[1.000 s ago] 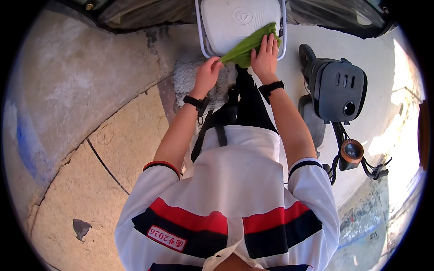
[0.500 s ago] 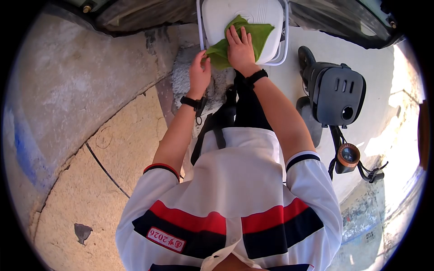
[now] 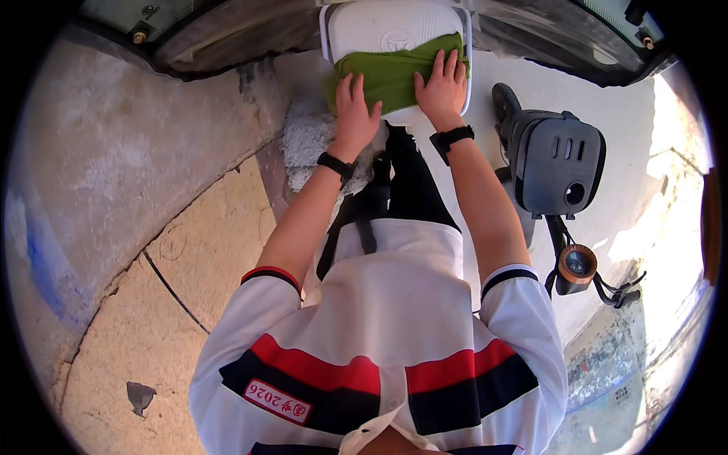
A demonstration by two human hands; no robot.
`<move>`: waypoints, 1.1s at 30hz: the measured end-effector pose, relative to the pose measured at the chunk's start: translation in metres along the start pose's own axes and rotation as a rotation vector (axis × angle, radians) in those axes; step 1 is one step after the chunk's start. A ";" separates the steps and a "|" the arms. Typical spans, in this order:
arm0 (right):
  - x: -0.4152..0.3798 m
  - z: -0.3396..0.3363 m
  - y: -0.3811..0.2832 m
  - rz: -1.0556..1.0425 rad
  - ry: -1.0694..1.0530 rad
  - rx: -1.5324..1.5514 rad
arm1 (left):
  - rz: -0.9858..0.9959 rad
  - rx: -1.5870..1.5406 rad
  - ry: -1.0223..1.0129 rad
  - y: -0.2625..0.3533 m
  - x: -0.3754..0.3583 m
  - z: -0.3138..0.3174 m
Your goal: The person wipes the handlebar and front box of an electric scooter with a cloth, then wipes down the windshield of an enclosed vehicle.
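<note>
A green cloth (image 3: 390, 85) lies spread across the near half of a white plastic panel (image 3: 362, 29), which has an embossed mark and a white tubular bar along its sides. My left hand (image 3: 356, 114) rests on the left part of the cloth, fingers out and thumb apart. On the right part, my right hand (image 3: 442, 92) is laid with its fingers stretched forward over the cloth. Both hands look open, palms down. The panel's near edge is partly covered by the cloth.
A small vehicle with a dark grey box (image 3: 560, 163) and a round lamp (image 3: 576, 265) stands to my right. Grey fluffy material (image 3: 305, 140) lies left of my legs. Dark transparent sheeting (image 3: 227, 38) hangs ahead. A cable (image 3: 174, 292) runs along the floor.
The bunched cloth is now spread wider and flatter across the panel. My left hand moved right onto it; my right hand shifted right. The view moved slightly.
</note>
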State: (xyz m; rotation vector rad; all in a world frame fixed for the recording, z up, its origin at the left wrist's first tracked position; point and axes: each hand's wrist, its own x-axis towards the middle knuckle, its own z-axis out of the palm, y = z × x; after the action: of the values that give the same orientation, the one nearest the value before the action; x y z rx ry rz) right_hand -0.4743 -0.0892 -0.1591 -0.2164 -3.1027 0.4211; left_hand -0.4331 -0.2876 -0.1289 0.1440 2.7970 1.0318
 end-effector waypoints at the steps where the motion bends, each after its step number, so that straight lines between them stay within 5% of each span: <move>1: 0.000 -0.013 -0.002 0.019 -0.045 0.000 | 0.010 0.051 -0.033 0.003 -0.001 0.004; 10: 0.015 -0.015 0.008 -0.158 -0.062 -0.006 | -0.042 0.220 -0.057 0.000 0.024 0.028; 28: 0.077 -0.001 -0.017 0.001 -0.180 0.039 | 0.004 0.244 -0.078 -0.008 0.048 0.007; 33: 0.090 0.018 -0.042 -0.290 -0.204 0.100 | -0.013 0.238 -0.118 -0.003 0.025 0.009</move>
State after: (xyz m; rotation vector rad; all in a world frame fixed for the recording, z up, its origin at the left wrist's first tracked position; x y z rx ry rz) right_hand -0.5691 -0.1221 -0.1664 0.2926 -3.2217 0.6203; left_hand -0.4556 -0.2801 -0.1404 0.2071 2.7976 0.6613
